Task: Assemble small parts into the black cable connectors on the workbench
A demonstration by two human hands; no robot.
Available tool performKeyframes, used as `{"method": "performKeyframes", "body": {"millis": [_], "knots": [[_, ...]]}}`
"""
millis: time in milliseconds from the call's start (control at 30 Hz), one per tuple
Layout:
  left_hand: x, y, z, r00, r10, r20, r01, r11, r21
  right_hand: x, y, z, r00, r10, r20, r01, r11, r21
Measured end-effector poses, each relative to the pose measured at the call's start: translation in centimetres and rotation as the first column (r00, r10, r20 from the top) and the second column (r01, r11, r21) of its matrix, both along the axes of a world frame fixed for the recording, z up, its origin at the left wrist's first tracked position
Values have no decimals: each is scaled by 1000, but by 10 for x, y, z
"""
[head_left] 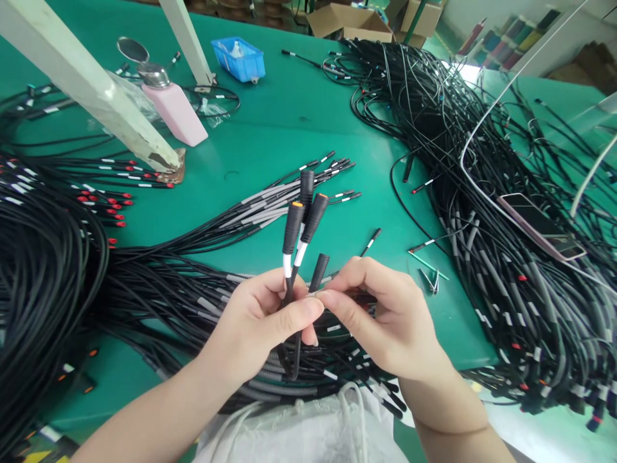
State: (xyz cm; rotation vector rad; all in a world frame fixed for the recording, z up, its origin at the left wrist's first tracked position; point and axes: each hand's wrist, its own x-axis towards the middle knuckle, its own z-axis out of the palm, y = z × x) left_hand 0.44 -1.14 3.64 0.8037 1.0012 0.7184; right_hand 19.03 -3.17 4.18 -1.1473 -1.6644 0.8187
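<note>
My left hand (270, 315) is closed around several black cables that stand up out of the fist. Three of their ends are ribbed black connectors (292, 228), two with orange at the tip, with white labels below. A shorter black connector (319, 271) leans to the right between my hands. My right hand (385, 315) is closed, its thumb and forefinger pinched together against my left thumb tip. Whatever lies in that pinch is too small and covered to make out. Below my hands lies a bundle of black cables (193, 283) with grey corrugated sleeves.
Big piles of black cables lie at left (48, 257) and right (482, 180). A phone (542, 225) rests on the right pile, near small snips (431, 280). White posts (96, 90), a pink bottle (176, 112) and a blue bin (238, 59) stand farther back on the green table (299, 109).
</note>
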Motion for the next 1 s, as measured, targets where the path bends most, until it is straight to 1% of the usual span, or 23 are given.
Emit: {"method": "performKeyframes", "body": {"millis": [67,133,200,233,300,400,433,500,633,767,833,900,1000], "knots": [[0,1,0,1000,0,0,0,1000,4,0,0,-1,997,-5,-81,3,1000,-26],[0,0,0,1000,-2,-6,2,1000,13,0,1,-3,974,-73,-213,61,996,-64],[-1,0,0,1000,-3,-7,3,1000,14,1,3,-5,920,-153,-361,114,985,-125],[-1,-1,0,1000,-4,-4,4,1000,15,1,4,-6,890,-173,-422,114,980,-162],[-2,-1,-2,1000,-17,6,17,1000,26,2,7,-8,842,-154,-517,36,973,-230],[-3,1,-4,993,-104,54,100,993,67,2,11,-11,795,-39,-606,-165,947,-277],[-3,2,-5,988,-134,71,129,989,75,2,13,-12,780,-15,-626,-207,937,-281],[-2,4,-6,985,-144,93,138,988,64,-1,14,-13,759,-13,-651,-228,931,-284],[3,2,-3,997,-16,74,14,1000,15,-8,13,-13,754,-95,-650,-102,961,-258],[7,-2,3,996,85,0,-85,996,-14,-10,11,-12,805,-144,-575,6,972,-235],[7,-2,5,996,92,-19,-93,995,-27,-6,9,-11,848,-166,-503,78,979,-190],[5,-1,5,997,80,-11,-80,997,-17,-2,8,-10,901,-184,-392,155,982,-104],[2,1,4,997,77,4,-77,997,3,2,4,-9,964,-177,-198,187,982,33]]}}
